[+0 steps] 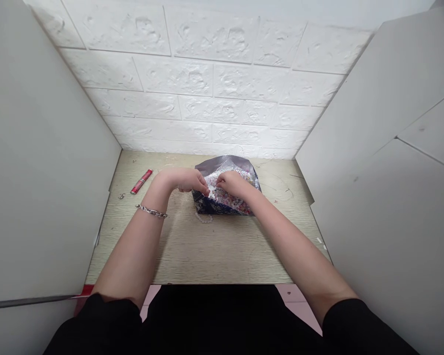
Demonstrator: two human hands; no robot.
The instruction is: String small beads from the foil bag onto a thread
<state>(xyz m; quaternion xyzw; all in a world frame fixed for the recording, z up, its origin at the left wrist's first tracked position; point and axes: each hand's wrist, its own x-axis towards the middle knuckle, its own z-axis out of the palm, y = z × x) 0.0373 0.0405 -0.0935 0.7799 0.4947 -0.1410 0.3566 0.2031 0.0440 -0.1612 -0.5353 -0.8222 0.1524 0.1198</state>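
Note:
An opened bag (pixel 227 161) with a silvery lining and a dark blue patterned front lies on the table, full of small multicoloured beads (pixel 231 199). Over its left side, my left hand (pixel 190 180) is closed, fingertips pinched together; whatever they hold is too small to name. My right hand (pixel 234 183) reaches into the bag above the beads with thumb and fingers pinched, and its grip is also too small to make out. A short strand of whitish beads (pixel 204 220) curves out on the table at the bag's front left corner.
A red tube-shaped item (pixel 141 182) lies at the left of the table (pixel 207 256), with small metallic bits (pixel 122 196) near it. Thin thread (pixel 286 191) is on the right. A white brick-pattern wall stands behind, and pale panels rise on both sides.

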